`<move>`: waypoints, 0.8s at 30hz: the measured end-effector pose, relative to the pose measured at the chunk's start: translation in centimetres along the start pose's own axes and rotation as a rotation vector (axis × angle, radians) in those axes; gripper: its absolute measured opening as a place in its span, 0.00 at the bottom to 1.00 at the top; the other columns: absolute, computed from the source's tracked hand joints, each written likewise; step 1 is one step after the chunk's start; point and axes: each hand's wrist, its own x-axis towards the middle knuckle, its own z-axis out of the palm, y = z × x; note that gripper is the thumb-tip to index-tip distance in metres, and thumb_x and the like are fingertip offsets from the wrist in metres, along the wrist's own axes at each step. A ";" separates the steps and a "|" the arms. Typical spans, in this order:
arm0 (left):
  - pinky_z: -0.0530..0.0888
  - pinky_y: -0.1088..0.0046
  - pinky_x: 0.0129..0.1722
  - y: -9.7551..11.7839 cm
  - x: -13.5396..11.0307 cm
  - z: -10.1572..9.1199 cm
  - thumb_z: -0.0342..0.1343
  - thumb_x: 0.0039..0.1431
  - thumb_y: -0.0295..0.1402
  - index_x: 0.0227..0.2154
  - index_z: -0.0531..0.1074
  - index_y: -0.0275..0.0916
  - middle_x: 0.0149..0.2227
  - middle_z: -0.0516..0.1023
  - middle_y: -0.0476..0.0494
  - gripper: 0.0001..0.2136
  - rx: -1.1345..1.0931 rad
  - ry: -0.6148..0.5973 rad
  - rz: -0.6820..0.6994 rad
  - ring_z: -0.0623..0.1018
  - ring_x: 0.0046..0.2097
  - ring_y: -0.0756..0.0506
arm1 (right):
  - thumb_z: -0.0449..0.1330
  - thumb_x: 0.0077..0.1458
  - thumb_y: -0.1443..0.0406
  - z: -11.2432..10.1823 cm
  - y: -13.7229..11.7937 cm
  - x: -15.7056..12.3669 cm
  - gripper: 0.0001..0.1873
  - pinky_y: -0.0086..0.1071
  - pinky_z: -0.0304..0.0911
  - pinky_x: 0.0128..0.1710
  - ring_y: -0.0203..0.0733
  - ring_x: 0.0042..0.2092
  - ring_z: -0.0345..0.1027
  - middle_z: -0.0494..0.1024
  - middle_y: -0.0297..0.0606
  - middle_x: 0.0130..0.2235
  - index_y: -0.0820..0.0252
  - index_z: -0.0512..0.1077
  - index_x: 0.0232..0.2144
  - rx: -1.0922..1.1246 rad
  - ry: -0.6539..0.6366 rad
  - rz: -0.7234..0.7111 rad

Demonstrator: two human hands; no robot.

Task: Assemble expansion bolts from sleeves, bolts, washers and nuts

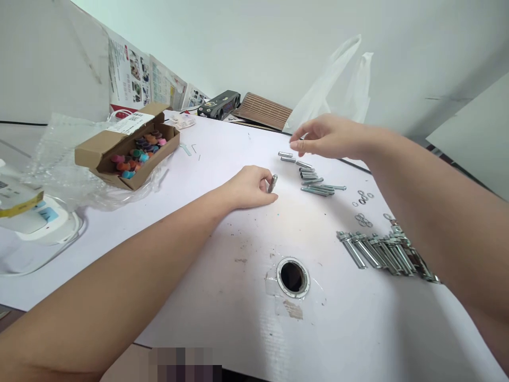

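Observation:
My left hand (250,188) rests on the white table, its fingers closed around a small shiny metal piece (272,183). Only one end of that piece shows, so its full shape is hidden. Over the far side of the table hangs my right hand (324,137), with thumb and fingers apart and nothing visible between them. Just below it lie several short metal sleeves (307,173), two of them closest to the fingertips. Several long bolts (324,189) are beside the sleeves. Loose washers (362,199) sit farther right, and near my right forearm is a row of assembled expansion bolts (374,251).
A round hole (293,277) with a metal rim opens in the table (222,318). At left are a cardboard box (159,156) of colourful caps, bubble wrap (59,154) and a white device with a cable (59,223). A white plastic bag (338,79) stands at the back.

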 end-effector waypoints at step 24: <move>0.65 0.66 0.31 -0.1 0.2 -0.4 0.63 0.50 0.37 0.22 0.71 0.42 0.23 0.72 0.52 0.08 0.002 -0.034 -0.025 0.68 0.28 0.49 | 0.67 0.67 0.53 -0.7 8.5 -6.5 0.16 0.48 0.67 0.48 0.59 0.54 0.78 0.82 0.57 0.58 0.55 0.83 0.50 -0.252 -0.024 0.324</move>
